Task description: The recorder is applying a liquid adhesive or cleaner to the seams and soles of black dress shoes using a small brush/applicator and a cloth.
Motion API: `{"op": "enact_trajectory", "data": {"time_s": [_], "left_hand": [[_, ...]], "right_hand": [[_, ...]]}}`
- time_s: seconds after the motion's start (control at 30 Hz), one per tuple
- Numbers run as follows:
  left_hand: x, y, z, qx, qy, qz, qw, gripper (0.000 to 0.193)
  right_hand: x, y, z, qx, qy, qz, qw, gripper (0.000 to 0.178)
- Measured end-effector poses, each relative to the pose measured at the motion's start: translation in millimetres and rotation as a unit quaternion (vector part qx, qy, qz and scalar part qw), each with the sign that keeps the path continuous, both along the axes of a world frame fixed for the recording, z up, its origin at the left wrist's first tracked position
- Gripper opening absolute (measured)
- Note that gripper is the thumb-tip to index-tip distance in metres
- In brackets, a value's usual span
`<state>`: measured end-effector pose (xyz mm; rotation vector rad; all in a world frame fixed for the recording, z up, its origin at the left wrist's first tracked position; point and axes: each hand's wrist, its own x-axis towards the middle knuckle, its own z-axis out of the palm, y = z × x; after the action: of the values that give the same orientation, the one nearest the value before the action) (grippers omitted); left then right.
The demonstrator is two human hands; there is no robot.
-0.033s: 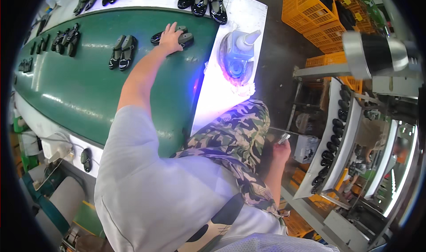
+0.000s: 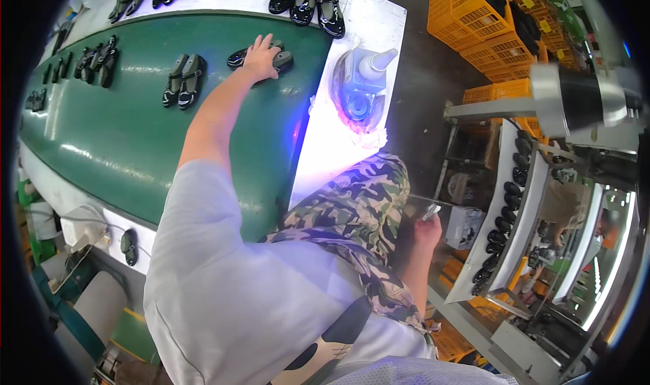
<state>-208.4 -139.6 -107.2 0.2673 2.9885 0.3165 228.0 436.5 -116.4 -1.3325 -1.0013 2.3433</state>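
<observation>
My left hand (image 2: 260, 61) reaches over the green work surface and rests across a pair of black shoes (image 2: 283, 62), its fingers spread and pointing away. The hand hides part of both shoes. Another pair of glossy black strap shoes (image 2: 183, 80) stands just left of it. Down at my right side, beyond my camouflage-patterned trousers (image 2: 362, 195), my right hand (image 2: 426, 231) is closed on a small whitish object (image 2: 430, 212). Its kind is too small to make out.
A blue container with a white nozzled bottle (image 2: 369, 73) stands on the brightly lit white ledge (image 2: 318, 148). Several black shoes (image 2: 308, 6) line the far ledge. Yellow crates (image 2: 467, 16) are stacked at the right, near a shoe rack (image 2: 470, 276) and a metal cylinder (image 2: 548, 100).
The view has shifted very slightly. A beige shape has come into sight in the background at the right. Both hands keep their places.
</observation>
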Motion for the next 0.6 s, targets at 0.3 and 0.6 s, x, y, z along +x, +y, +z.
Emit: {"op": "enact_trajectory", "data": {"time_s": [0.3,0.6], "left_hand": [[-32.9,15.8,12.4,-0.118,-0.184,-0.033,0.975,0.073],[43.2,-95.1,12.3,-0.106,-0.215,0.111,0.965,0.072]], "right_hand": [[-73.7,-19.8,34.6,0.049,-0.006,0.042,0.998,0.012],[-124.7,-39.0,32.0,0.029,0.007,0.083,0.996,0.012]]}}
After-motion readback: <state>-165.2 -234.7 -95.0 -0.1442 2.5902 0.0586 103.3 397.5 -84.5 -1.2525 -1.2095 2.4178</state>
